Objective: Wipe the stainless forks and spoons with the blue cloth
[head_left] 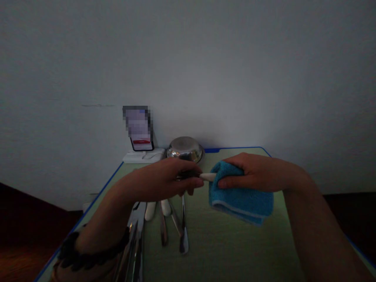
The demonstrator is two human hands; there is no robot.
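A single head-worn camera looks forward and down along the table (223,243), close over the left hand (164,179) and right hand (254,172); the wall (188,58) fills everything toward 12 o'clock.

- The bowl (185,149) stands at the back of the table (223,243), the phone (140,129) just left of it.
- The cutlery (173,223) lies before the bowl.
- The cloth (243,199), right of it, is around the end of a utensil (207,177).

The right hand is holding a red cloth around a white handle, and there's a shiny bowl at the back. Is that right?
Not quite. The cloth is blue, not red. The head view shows the right hand holding it around the white handle, with the shiny bowl at the back.
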